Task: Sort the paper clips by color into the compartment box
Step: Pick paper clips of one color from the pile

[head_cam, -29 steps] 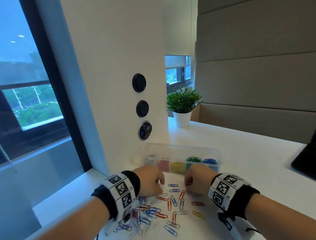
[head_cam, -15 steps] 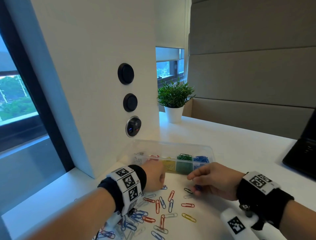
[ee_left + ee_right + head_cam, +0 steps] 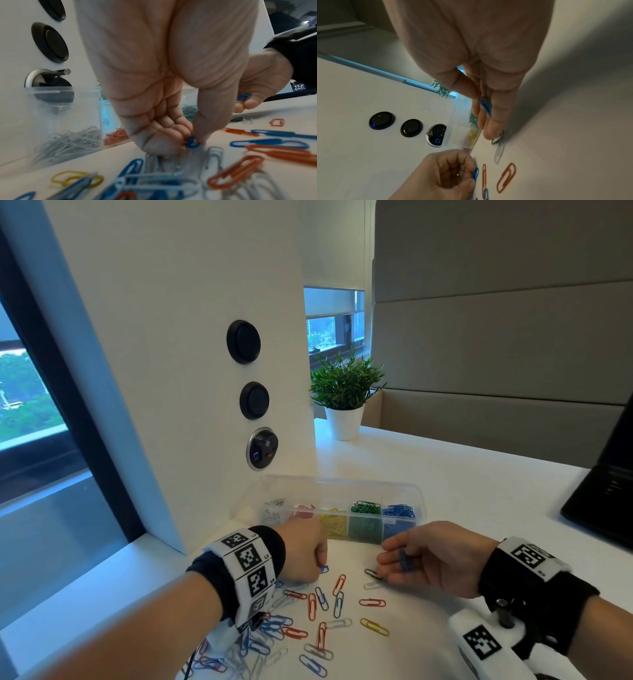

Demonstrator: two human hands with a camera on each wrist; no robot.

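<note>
I see left hand (image 3: 305, 556) grip pinching a blue clip (image 3: 324, 569) | right hand (image 3: 428, 559) grip holding blue clips (image 3: 406, 559), fingertip on a green clip (image 3: 373, 574) | loose wire clips (image 3: 320, 611) on white desk (image 3: 479, 491) | clear plastic compartment box (image 3: 342, 510) against the desk's far-left pillar (image 3: 188, 371) | potted plant (image 3: 346, 392) behind.

The left hand (image 3: 303, 553) hides the compartment box's (image 3: 342, 491) red section; the near clips (image 3: 154, 182) blur

Cool blue daylight comes from the window (image 3: 30, 392) left of the white pillar (image 3: 178, 344), whose face stays evenly bright. The head view is sharp but bends at its edges. The left wrist view blurs near paper clips (image 3: 236, 174). The right wrist view is dim and smeared.
</note>
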